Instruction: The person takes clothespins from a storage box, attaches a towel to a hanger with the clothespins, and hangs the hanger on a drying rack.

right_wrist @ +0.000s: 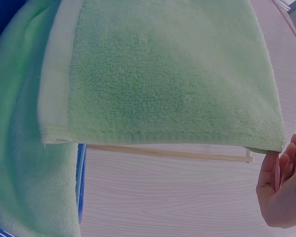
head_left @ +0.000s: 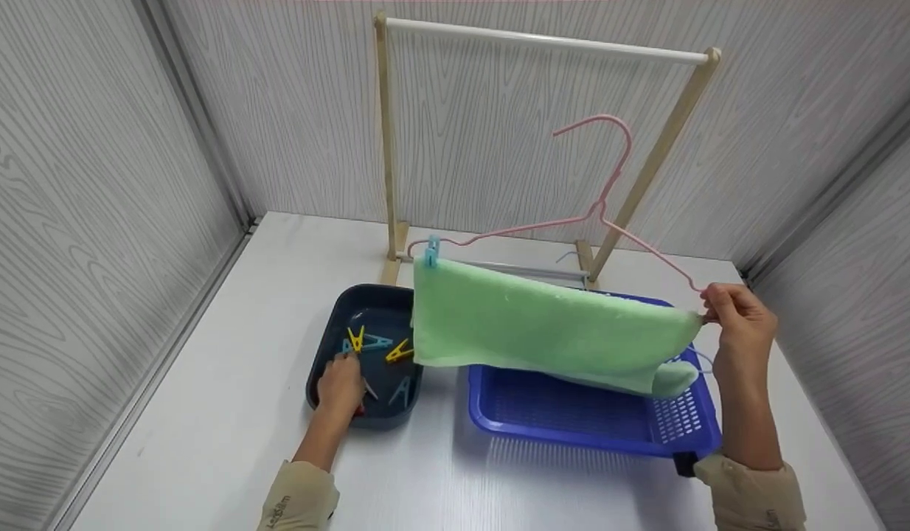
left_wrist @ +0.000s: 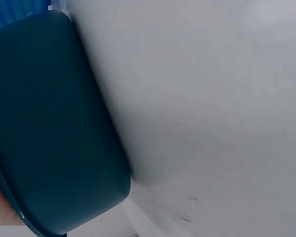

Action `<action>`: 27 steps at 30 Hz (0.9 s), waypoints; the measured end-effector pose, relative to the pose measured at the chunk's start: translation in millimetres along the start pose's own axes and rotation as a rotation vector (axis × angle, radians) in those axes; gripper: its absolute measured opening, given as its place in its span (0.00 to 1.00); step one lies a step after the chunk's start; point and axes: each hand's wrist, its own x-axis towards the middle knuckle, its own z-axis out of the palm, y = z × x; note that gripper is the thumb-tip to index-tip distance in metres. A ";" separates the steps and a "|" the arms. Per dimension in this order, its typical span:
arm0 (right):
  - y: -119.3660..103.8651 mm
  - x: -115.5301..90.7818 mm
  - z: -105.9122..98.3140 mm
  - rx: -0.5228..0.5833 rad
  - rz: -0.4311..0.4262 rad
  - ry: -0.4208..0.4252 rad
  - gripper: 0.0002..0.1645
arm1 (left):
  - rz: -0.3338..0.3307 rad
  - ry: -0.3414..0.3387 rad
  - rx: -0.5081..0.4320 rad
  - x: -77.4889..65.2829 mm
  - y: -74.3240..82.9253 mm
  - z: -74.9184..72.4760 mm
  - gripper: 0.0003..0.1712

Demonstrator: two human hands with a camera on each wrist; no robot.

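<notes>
My right hand (head_left: pixel 742 317) pinches one end of a pink clothes hanger (head_left: pixel 543 223) together with a corner of a light green towel (head_left: pixel 543 324). In the right wrist view the same hand (right_wrist: pixel 283 185) grips the hanger's lower bend beside the towel's (right_wrist: pixel 172 74) edge. A light blue clothespin (head_left: pixel 431 251) clamps the towel's far left corner to the hanger. My left hand (head_left: pixel 341 385) reaches down into a dark bin (head_left: pixel 322 346). Near its fingertips lies a yellow clothespin (head_left: pixel 356 339); whether they hold a clothespin is hidden. The left wrist view shows mostly the bin's outer wall (left_wrist: pixel 54 128).
Below the towel stands a blue basket (head_left: pixel 573 435) with perforated sides. Behind it rises a rack with wooden posts (head_left: pixel 386 147) and a white rail (head_left: pixel 543 40). More clothespins lie in the bin, among them a yellow one (head_left: pixel 400 352) and a blue one (head_left: pixel 400 392).
</notes>
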 end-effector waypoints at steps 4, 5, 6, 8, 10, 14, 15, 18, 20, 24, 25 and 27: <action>-0.5 -0.6 0.3 -0.018 0.007 -0.003 0.11 | -0.023 -0.008 0.003 -0.9 -1.3 -1.8 0.11; -0.7 -0.7 0.4 -0.023 0.009 -0.005 0.11 | -0.025 -0.012 0.004 -1.1 -1.7 -2.2 0.11; -0.9 -0.7 0.5 -0.028 0.010 -0.006 0.11 | -0.026 -0.016 0.004 -1.2 -2.0 -2.5 0.11; -1.4 -0.8 0.6 -0.038 0.012 -0.007 0.12 | -0.021 -0.028 0.010 -1.2 -2.2 -2.9 0.11; -1.7 -0.7 0.6 -0.042 0.013 -0.006 0.12 | -0.015 -0.040 0.021 -1.0 -1.9 -2.8 0.12; -1.2 0.0 1.0 -0.032 0.016 -0.004 0.12 | -0.012 -0.059 0.037 -0.7 -0.5 -2.3 0.15; -0.8 0.3 1.1 -0.026 0.015 -0.005 0.11 | -0.010 -0.060 0.039 -0.8 -0.2 -2.1 0.15; 0.4 0.6 1.3 -0.010 0.009 -0.005 0.11 | -0.005 -0.067 0.045 -0.8 0.7 -2.2 0.16; 1.1 0.7 1.4 -0.003 0.007 -0.007 0.10 | -0.001 -0.072 0.052 -0.4 1.0 -1.9 0.14; 1.7 0.5 1.3 -0.011 0.007 -0.006 0.10 | 0.004 -0.065 0.061 0.3 0.9 -1.7 0.09; 1.7 0.4 1.2 -0.014 0.007 -0.006 0.10 | 0.009 -0.057 0.061 0.3 0.4 -1.5 0.09; 1.6 0.2 1.2 -0.016 0.007 -0.007 0.10 | 0.010 -0.047 0.050 -0.2 0.1 -1.8 0.08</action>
